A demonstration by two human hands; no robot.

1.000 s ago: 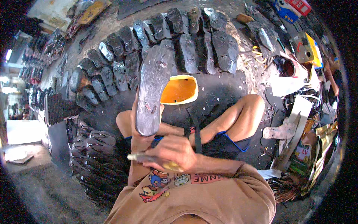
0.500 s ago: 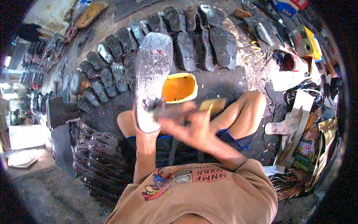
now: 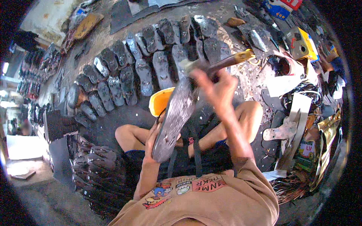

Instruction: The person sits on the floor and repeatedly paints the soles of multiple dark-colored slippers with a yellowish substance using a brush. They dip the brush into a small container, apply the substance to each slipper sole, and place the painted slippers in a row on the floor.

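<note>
Rows of dark shoe soles (image 3: pixel 151 67) on the floor, yellow bowl (image 3: pixel 160 101) (perhaps glue), stacked soles (image 3: pixel 94 169)

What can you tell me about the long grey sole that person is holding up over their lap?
The sole is a long, flat, dark grey piece shaped like a foot, rubbery-looking with a shiny, wet-looking face. It stands tilted, its heel end down near the lap and its toe end up. The left hand holds its lower end from behind. The right hand presses a wooden-handled brush against its upper end. An orange tub sits behind it.

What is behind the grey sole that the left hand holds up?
Behind the grey sole shows part of a yellow container; the rest is covered. The left hand grips it.
</note>
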